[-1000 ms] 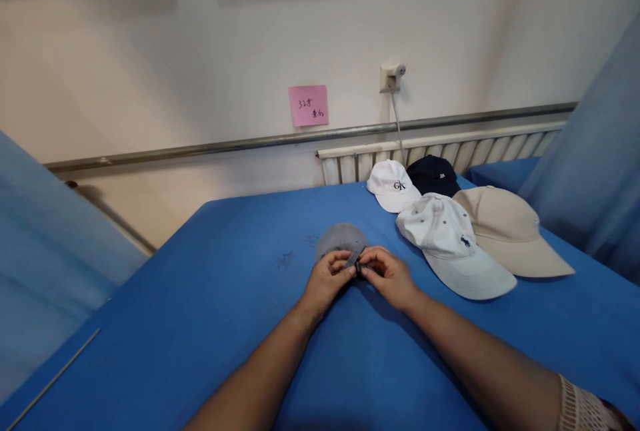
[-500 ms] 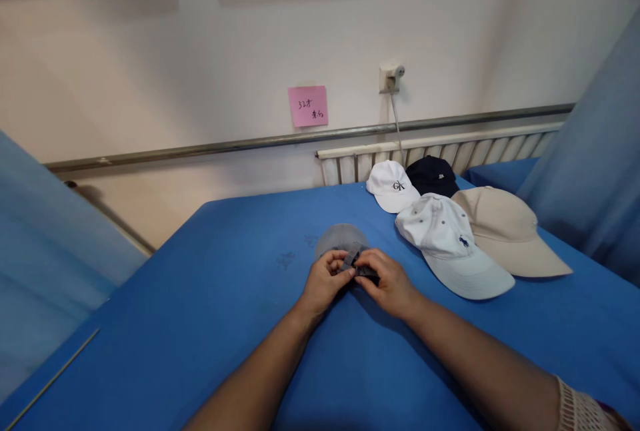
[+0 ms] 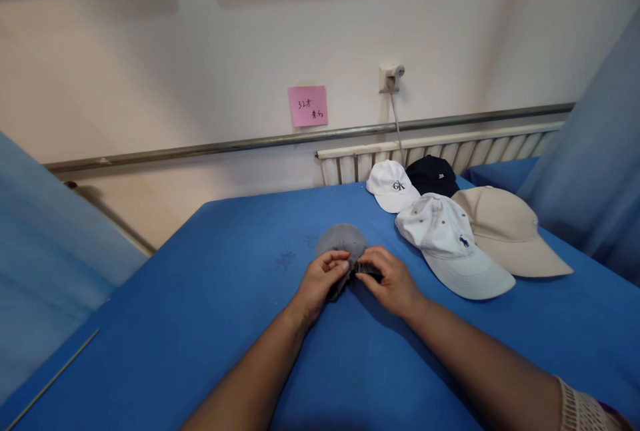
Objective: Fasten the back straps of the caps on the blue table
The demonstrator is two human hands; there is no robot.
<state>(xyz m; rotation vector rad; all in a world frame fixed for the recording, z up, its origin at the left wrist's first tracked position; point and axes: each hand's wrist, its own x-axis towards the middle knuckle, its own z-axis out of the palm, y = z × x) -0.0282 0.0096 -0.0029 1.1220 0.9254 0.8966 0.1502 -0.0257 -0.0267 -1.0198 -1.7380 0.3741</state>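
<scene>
A grey cap [image 3: 342, 238] lies at the middle of the blue-covered table [image 3: 220, 284], its rounded part pointing away from me. My left hand [image 3: 320, 279] pinches the dark strap side at the cap's near edge. Opposite it, my right hand [image 3: 389, 278] pinches the other side of that near edge between thumb and fingers. The fingertips of both hands are close together, with a small gap between them. Much of the cap's near part is hidden under my fingers.
To the right lie a white cap [image 3: 393, 186], a navy cap [image 3: 433, 174], a pale grey cap [image 3: 445, 238] and a beige cap [image 3: 505, 224]. Behind them are a radiator [image 3: 345, 166] and a rail [image 3: 250, 143]. Blue curtains [image 3: 40, 244] hang at both sides. A thin stick [image 3: 55, 378] lies front left.
The grey strap that stood up between my fingers has come down, and my left hand has shifted slightly left and down. My right hand has barely moved. The other caps stay put.
</scene>
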